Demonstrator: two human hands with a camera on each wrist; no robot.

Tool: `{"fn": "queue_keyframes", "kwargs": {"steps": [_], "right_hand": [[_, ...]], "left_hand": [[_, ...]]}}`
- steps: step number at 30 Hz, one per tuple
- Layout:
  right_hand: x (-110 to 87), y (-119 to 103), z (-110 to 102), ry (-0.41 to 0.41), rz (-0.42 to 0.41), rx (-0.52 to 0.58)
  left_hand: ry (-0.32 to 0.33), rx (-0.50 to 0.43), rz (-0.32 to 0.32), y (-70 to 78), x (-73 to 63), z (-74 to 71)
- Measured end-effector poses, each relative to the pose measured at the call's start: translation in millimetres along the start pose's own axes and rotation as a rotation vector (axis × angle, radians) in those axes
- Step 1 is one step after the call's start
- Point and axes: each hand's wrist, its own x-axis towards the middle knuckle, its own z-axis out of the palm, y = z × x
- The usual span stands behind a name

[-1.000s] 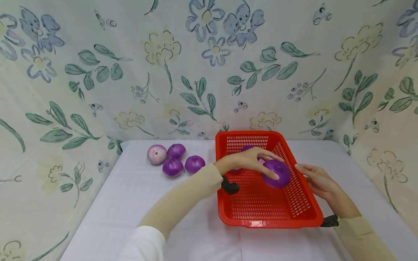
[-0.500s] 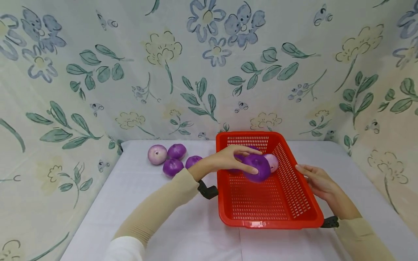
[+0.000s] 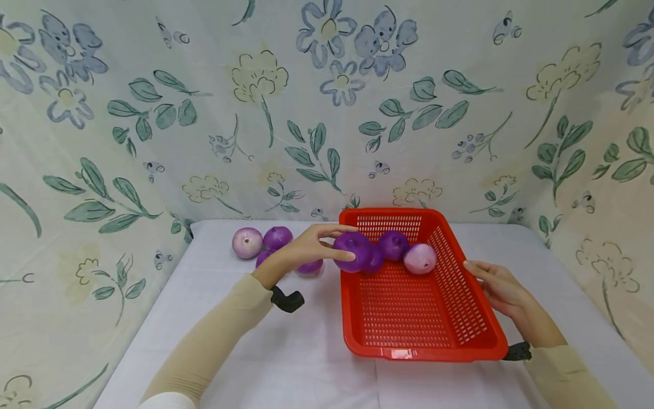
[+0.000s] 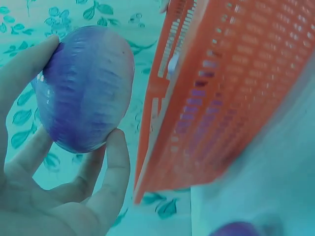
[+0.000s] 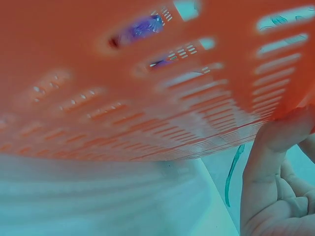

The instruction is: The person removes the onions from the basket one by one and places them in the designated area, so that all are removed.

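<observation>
Your left hand swung its pinched red onion left across the basket, unreleased; your right hand grips the basket's opposite rim.

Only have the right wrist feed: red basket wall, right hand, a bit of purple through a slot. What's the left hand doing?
Observer: The left hand is holding a purple onion, visible in the head view.

Operator: Touching the red basket?

Observer: No. The left wrist view shows backdrop between that onion and the red basket.

Operator: So what's the purple in my slot?

Observer: Can't say which one, but the head view shows three onions inside: a pale onion, a darker purple one, and a third purple one partly hidden behind the held one.
</observation>
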Motion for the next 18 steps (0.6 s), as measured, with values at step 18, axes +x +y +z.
{"fn": "queue_keyframes", "kwargs": {"steps": [18], "right_hand": [[-0.8,0.5,0.1,-0.006,-0.003,0.003]], "left_hand": [[0.24,0.004,-0.079,-38.6,-64.1,-94.4]]}}
